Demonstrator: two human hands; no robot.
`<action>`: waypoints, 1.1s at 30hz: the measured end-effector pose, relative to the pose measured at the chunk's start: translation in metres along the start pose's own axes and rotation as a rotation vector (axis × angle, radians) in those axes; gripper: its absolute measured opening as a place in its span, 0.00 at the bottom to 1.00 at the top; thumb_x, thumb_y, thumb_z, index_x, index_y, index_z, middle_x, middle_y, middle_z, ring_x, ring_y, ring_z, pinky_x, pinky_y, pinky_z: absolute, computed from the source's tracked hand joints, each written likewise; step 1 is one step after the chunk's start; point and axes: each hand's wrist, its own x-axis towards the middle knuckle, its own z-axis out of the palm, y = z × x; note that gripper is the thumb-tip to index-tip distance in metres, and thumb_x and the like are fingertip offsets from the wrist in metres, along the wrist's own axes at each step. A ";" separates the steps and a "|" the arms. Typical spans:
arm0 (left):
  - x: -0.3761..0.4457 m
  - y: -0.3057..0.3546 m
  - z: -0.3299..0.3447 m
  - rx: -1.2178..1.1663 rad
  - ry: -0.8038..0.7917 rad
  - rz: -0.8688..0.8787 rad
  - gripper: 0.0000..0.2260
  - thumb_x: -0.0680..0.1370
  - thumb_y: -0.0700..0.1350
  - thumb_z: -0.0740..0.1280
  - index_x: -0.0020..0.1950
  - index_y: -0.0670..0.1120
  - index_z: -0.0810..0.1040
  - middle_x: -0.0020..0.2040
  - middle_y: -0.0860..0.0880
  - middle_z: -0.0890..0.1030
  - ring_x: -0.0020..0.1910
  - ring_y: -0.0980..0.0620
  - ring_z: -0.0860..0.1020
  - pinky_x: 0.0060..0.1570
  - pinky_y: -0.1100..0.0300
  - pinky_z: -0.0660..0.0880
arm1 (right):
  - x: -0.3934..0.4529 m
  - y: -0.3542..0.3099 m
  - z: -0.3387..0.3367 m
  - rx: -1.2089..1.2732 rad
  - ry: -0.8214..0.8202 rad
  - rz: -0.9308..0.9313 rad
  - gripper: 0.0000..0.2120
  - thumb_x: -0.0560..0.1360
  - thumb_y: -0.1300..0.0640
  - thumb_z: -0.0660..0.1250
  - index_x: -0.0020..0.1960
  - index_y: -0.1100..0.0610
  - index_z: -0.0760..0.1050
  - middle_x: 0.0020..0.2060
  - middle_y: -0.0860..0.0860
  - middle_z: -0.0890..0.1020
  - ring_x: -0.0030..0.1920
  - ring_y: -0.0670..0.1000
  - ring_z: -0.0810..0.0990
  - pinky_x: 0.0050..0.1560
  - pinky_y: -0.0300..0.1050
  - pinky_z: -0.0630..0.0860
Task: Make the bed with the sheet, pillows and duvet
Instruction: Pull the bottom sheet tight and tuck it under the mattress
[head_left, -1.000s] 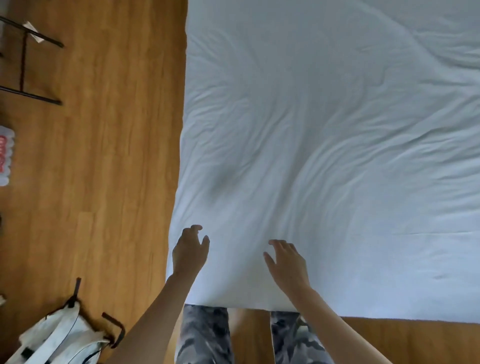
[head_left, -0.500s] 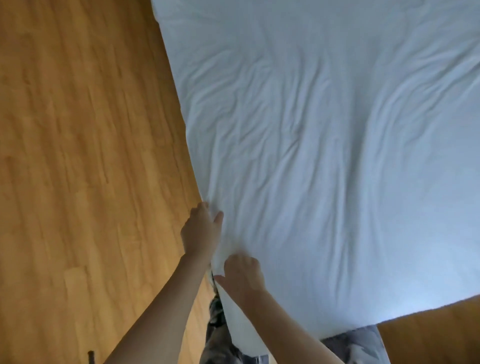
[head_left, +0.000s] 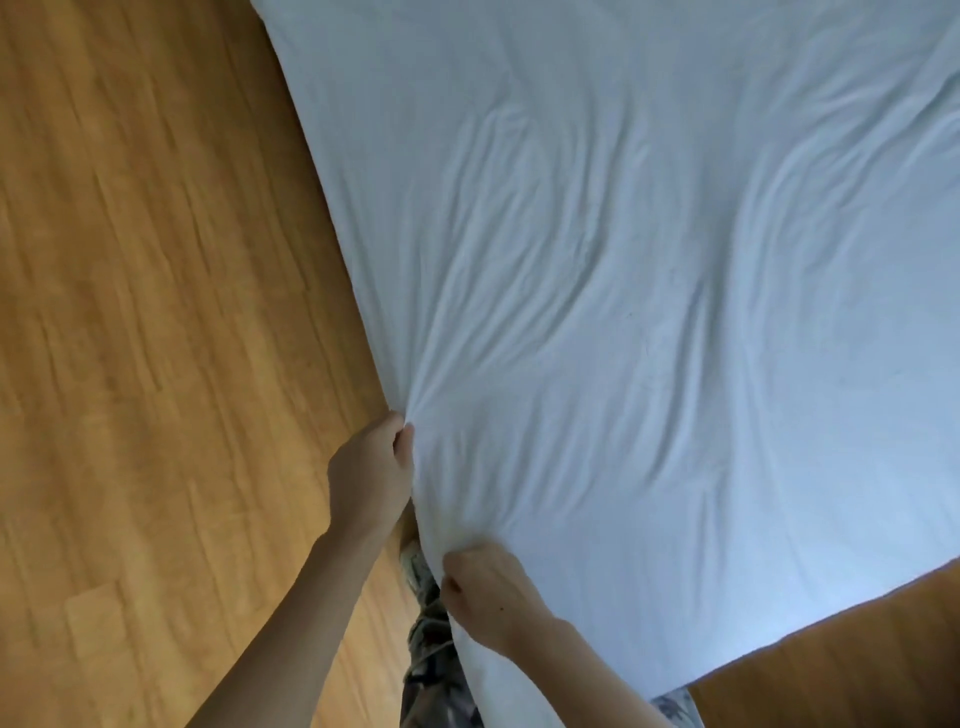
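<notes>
My one camera sits on the head and looks down, close over the sheet (head_left: 649, 322) corner and floor (head_left: 156, 312) (tilted a bit).

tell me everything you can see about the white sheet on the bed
The white sheet looks like thin, soft cloth, plain and unpatterned. It lies spread over the bed and fills most of the view, with its corner nearest the person. It is creased, with wrinkles fanning out from that corner. The left hand grips its left edge and the right hand grips the fabric at the corner. The wooden floor shows beyond both edges.
</notes>
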 end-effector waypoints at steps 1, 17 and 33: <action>-0.004 -0.003 -0.005 0.011 0.001 0.018 0.19 0.81 0.43 0.62 0.31 0.47 0.61 0.24 0.52 0.63 0.24 0.54 0.58 0.26 0.59 0.57 | -0.004 -0.002 0.000 0.019 -0.008 -0.033 0.14 0.77 0.60 0.56 0.33 0.59 0.62 0.30 0.54 0.69 0.34 0.56 0.69 0.28 0.41 0.58; -0.002 -0.043 0.008 0.241 -0.103 -0.153 0.17 0.81 0.44 0.61 0.32 0.49 0.66 0.26 0.51 0.72 0.25 0.53 0.69 0.26 0.60 0.59 | 0.019 -0.018 0.031 -0.108 -0.147 0.053 0.11 0.77 0.69 0.57 0.49 0.69 0.78 0.48 0.63 0.80 0.50 0.62 0.79 0.43 0.48 0.70; -0.154 -0.013 0.051 -0.631 -0.379 -0.620 0.06 0.79 0.50 0.66 0.54 0.50 0.76 0.47 0.56 0.80 0.46 0.57 0.80 0.45 0.58 0.78 | -0.098 0.082 0.059 -0.465 0.090 -0.110 0.37 0.54 0.33 0.77 0.50 0.58 0.72 0.40 0.50 0.79 0.36 0.51 0.79 0.22 0.41 0.73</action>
